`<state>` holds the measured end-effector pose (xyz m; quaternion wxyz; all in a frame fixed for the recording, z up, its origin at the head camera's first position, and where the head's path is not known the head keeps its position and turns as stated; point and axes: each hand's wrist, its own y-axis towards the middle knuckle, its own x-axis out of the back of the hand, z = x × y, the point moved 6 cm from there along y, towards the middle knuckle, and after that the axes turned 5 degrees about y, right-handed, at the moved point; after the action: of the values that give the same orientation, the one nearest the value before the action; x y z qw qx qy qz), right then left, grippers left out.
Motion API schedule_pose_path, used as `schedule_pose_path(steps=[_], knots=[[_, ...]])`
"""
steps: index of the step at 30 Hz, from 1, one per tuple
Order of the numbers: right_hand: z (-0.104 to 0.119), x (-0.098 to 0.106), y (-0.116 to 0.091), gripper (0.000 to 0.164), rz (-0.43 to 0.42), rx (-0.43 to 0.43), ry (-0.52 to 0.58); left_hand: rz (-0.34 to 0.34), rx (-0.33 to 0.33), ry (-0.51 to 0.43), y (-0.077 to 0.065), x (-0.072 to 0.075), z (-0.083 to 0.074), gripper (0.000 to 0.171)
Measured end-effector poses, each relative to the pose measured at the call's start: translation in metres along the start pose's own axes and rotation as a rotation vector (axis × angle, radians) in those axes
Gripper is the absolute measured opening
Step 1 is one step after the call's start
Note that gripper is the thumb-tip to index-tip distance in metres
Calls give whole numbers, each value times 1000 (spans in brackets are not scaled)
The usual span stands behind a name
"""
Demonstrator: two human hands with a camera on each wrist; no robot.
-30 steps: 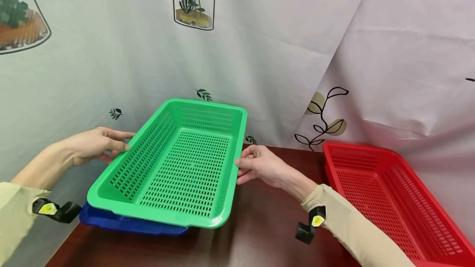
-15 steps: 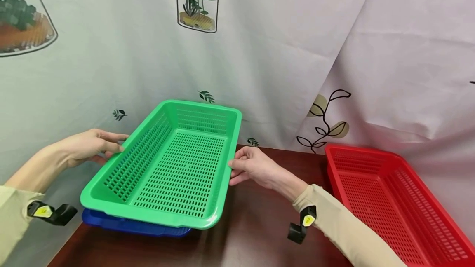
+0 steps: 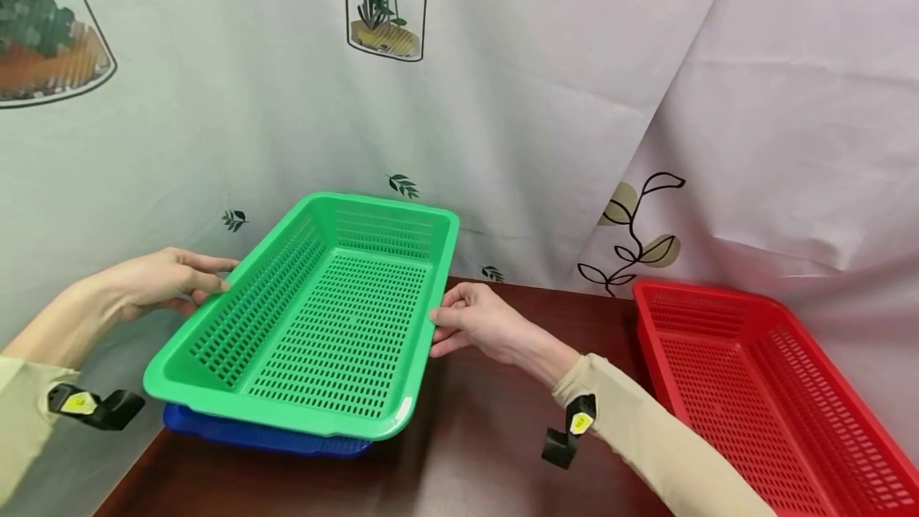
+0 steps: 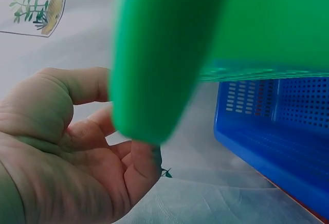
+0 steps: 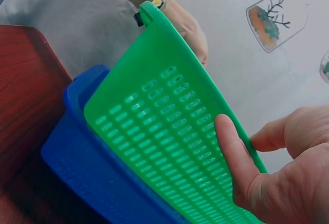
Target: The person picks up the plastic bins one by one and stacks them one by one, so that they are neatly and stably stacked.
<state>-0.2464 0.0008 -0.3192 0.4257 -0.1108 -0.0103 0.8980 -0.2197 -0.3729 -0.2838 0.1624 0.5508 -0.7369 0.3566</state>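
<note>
A green perforated plastic basket [image 3: 345,317] is held between both hands over a blue basket [image 3: 266,433]. My left hand [image 3: 168,282] pinches the green basket's left rim. On the opposite rim, my right hand [image 3: 477,321] grips with the thumb on top and fingers beneath. In the right wrist view the green basket [image 5: 169,126] sits tilted, its lower part at the mouth of the blue basket [image 5: 103,167]. From the left wrist the blue basket [image 4: 257,142] shows below the green one. Most of the blue basket is hidden in the head view.
At the right a red perforated basket [image 3: 747,397] stands on the dark reddish-brown table [image 3: 488,453]. A pale printed cloth [image 3: 517,102] hangs behind the table and along its left side.
Both hands have shifted the green basket a little to the left in the head view, over the blue basket. The grip on both rims stays the same.
</note>
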Motion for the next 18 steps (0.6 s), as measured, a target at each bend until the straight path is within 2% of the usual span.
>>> schedule_pose_path(steps=[8, 18], knots=[[-1, -5, 5, 17, -1, -5, 5, -27, 13, 36, -3, 8, 3, 71], [-4, -12, 12, 15, -6, -2, 33, -39, 24, 30, -1, 14, 8, 70]])
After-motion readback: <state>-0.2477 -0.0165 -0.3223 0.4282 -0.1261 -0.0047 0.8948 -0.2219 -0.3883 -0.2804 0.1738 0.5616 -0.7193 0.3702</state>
